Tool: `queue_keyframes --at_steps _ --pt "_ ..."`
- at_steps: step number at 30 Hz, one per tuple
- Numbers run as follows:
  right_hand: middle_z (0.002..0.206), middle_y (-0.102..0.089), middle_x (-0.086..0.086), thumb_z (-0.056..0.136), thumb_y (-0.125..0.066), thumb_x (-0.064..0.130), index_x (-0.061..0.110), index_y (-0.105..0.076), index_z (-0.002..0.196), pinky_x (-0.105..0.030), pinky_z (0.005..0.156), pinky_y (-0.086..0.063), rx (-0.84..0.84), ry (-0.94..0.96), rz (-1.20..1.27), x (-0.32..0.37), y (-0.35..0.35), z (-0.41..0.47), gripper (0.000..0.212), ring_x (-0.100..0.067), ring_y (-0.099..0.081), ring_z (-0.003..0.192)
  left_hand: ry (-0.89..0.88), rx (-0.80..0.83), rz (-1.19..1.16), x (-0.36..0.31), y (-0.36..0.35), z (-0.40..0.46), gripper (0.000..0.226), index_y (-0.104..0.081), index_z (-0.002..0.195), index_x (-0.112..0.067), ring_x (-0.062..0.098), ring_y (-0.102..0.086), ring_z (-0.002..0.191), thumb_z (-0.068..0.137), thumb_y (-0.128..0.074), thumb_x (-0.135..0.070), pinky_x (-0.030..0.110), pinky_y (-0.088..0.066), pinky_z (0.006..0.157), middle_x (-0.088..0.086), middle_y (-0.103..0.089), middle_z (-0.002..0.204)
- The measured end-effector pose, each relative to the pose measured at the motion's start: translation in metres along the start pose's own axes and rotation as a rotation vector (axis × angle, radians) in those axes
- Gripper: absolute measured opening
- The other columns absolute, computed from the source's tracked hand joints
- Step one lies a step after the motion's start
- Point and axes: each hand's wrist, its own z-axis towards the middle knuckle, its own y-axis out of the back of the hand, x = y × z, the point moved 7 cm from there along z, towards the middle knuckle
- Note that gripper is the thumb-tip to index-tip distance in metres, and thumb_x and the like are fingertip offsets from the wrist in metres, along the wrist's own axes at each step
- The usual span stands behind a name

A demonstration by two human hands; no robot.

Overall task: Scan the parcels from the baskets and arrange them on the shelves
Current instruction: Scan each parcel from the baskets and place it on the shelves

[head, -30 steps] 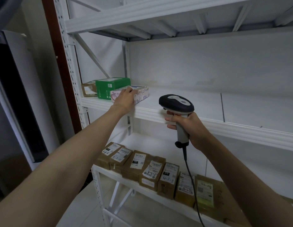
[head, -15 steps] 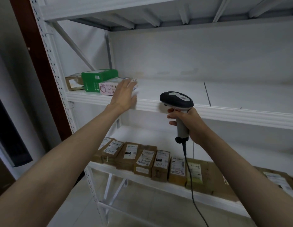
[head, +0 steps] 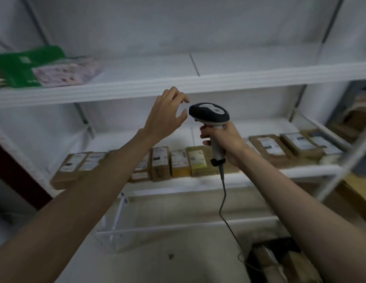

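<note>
Frame centre: right hand (head: 225, 139) wrapped round grip of barcode scanner (head: 211, 124), handle near upright with long axis running top to bottom, dark head tipped toward the upper left of frame, cable (head: 224, 199) trailing down toward the bottom right. Just left of scanner head: left hand (head: 164, 117), holding nothing, fingers loosely spread and slightly bent, thumb close to the head but apart from it. Upper left, well apart from both hands: green box (head: 20, 66) and pale patterned parcel (head: 65, 73) lying side by side and touching on upper shelf (head: 218, 81), both motion-blurred. Mid frame, below the hands: row of brown parcels (head: 160, 163) with white labels along lower shelf (head: 198, 182), long axes running front to back. Bottom right: dark basket (head: 280, 262), contents blurred.
</note>
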Motion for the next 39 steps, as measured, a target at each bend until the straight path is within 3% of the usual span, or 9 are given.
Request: queue_keyframes --at_steps 6,13,18,21,27,32,39 --pt "0.082 -0.066 -0.01 0.085 -0.064 -0.008 0.001 -0.066 0.11 -0.028 0.061 -0.054 -0.279 -0.085 -0.005 -0.05 0.119 -0.08 0.026 -0.018 -0.062 0.068 -0.073 0.172 -0.23 -0.118 -0.099 -0.035 0.015 -0.063 0.107 -0.017 0.018 -0.053 0.099 0.092 -0.062 -0.019 0.034 -0.042 0.088 0.001 -0.056 0.107" --pt "0.081 -0.066 -0.01 0.088 -0.063 -0.007 0.0 -0.065 0.112 -0.027 0.058 -0.056 -0.598 -0.193 0.064 -0.103 0.264 -0.227 0.025 -0.018 -0.062 0.066 -0.196 0.502 -0.433 -0.296 -0.186 -0.099 0.01 -0.069 0.099 -0.012 0.026 -0.055 0.103 0.09 -0.064 -0.014 0.045 -0.044 0.091 0.006 -0.058 0.104" --pt "0.08 -0.069 -0.004 0.089 -0.065 -0.004 0.014 -0.064 0.106 -0.026 0.06 -0.057 -0.8 -0.284 0.08 -0.131 0.346 -0.352 0.024 -0.01 -0.065 0.06 -0.305 0.687 -0.484 -0.427 -0.209 -0.155 0.011 -0.069 0.099 -0.013 0.026 -0.057 0.105 0.093 -0.063 -0.019 0.043 -0.046 0.091 0.004 -0.06 0.105" --pt "0.077 -0.065 -0.004 0.089 -0.064 -0.005 0.017 -0.06 0.102 -0.028 0.06 -0.057 -0.91 -0.307 0.076 -0.143 0.379 -0.424 0.025 -0.013 -0.063 0.062 -0.364 0.76 -0.531 -0.499 -0.215 -0.187 0.007 -0.068 0.098 -0.019 0.019 -0.057 0.103 0.093 -0.064 -0.021 0.039 -0.048 0.09 -0.005 -0.055 0.1" --pt "0.092 -0.065 -0.011 0.09 -0.062 -0.003 0.009 -0.059 0.121 -0.03 0.065 -0.056 -1.097 -0.384 0.103 -0.171 0.425 -0.55 0.034 -0.018 -0.062 0.071 -0.51 0.894 -0.587 -0.618 -0.23 -0.248 0.003 -0.068 0.093 -0.025 0.013 -0.057 0.095 0.092 -0.065 -0.024 0.032 -0.045 0.082 -0.01 -0.054 0.097" --pt "0.089 -0.064 -0.01 0.088 -0.061 -0.006 0.005 -0.058 0.121 -0.026 0.058 -0.055 -1.27 -0.44 0.151 -0.2 0.452 -0.621 0.035 -0.014 -0.061 0.063 -0.61 1.03 -0.611 -0.682 -0.258 -0.287 0.004 -0.068 0.095 -0.026 0.01 -0.059 0.092 0.092 -0.066 -0.026 0.034 -0.047 0.087 -0.012 -0.058 0.098" --pt "0.088 -0.064 -0.009 0.091 -0.063 -0.003 0.001 -0.059 0.126 -0.026 0.06 -0.054 -1.434 -0.556 0.271 -0.252 0.485 -0.673 0.036 -0.017 -0.062 0.069 -0.707 1.211 -0.646 -0.752 -0.311 -0.326 0.003 -0.068 0.091 -0.026 0.011 -0.063 0.089 0.089 -0.067 -0.025 0.035 -0.055 0.083 -0.009 -0.063 0.098"
